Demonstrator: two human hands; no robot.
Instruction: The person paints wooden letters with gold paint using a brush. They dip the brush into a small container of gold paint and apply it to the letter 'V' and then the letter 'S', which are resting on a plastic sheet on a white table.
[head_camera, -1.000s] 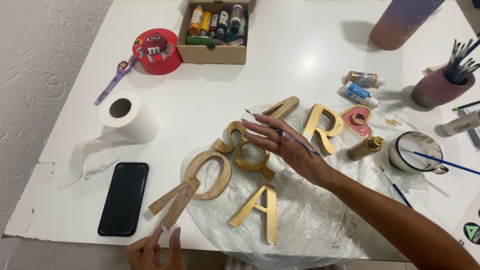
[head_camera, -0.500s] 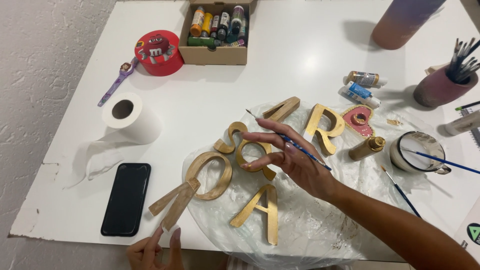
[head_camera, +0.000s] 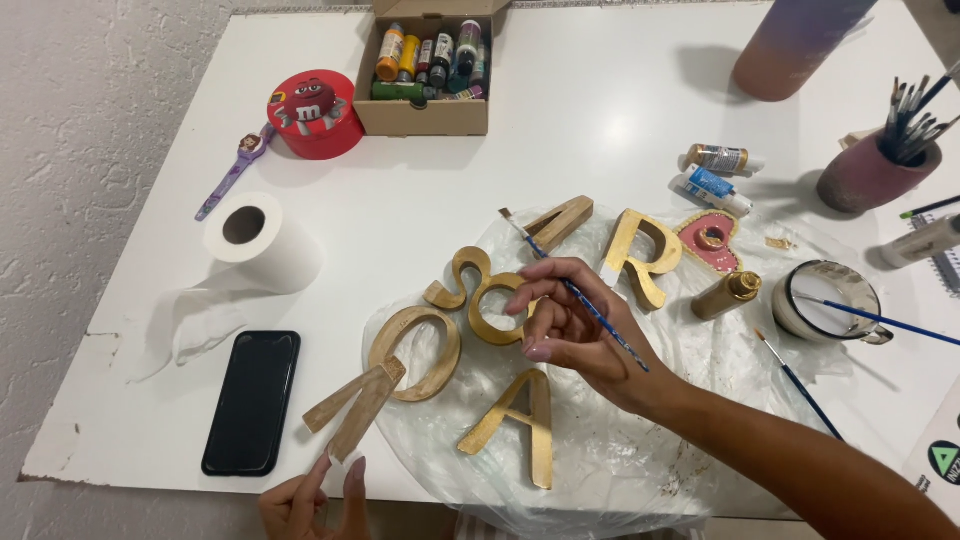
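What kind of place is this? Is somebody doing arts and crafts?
Yes, it looks like a home craft table. On the white table sit gold-painted letters, a cardboard box of paint bottles and a pot of brushes. The right hand holds a thin paintbrush.

Craft table (head_camera: 600, 110) — paints (head_camera: 425, 60), brushes (head_camera: 915, 105).

A white table (head_camera: 620, 130) fills most of the room I can see, its near left corner chipped. Beside it runs a rough, pale textured surface (head_camera: 70, 150), under bright, even light.
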